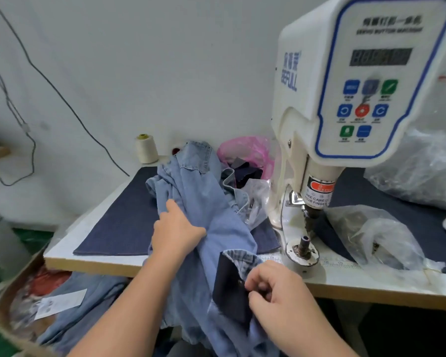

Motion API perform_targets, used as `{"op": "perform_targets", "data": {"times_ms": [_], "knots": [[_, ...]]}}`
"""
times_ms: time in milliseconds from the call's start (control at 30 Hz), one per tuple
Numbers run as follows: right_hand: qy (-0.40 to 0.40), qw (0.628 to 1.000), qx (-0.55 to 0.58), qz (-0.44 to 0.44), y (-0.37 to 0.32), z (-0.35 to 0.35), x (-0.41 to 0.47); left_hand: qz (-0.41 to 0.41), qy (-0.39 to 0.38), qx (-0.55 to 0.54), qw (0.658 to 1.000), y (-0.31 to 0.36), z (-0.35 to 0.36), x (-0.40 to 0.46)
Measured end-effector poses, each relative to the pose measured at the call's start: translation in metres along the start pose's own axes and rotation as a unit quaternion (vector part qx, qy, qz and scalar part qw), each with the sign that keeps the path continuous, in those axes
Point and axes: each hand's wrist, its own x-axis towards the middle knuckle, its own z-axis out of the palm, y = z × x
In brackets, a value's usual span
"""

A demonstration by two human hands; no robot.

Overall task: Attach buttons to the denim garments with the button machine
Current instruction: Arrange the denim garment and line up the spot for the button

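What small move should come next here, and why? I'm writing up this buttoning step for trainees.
Probably carry the dark-lined denim edge, pinched by the right hand, up and right onto the machine's lower die post. That edge hangs off the table front, short of the post, while the left hand rests on the bunched denim garment.

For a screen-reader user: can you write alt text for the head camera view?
A person's right hand pinches the dark-lined edge of a light blue denim garment at the table's front edge, while the left hand rests on the denim further back. A white button machine stands to the right, its post bare.
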Motion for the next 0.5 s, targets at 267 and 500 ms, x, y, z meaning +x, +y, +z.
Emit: {"op": "perform_targets", "data": {"times_ms": [267,500], "knots": [[0.050,0.998,0.030,-0.026,-0.001,-0.004,-0.002,0.092,0.098,-0.204,0.970,0.009,-0.020,-0.004],[0.053,0.988,0.140,-0.049,-0.027,-0.011,0.010,0.268,0.346,-0.288,0.852,0.029,-0.109,-0.024]]}}
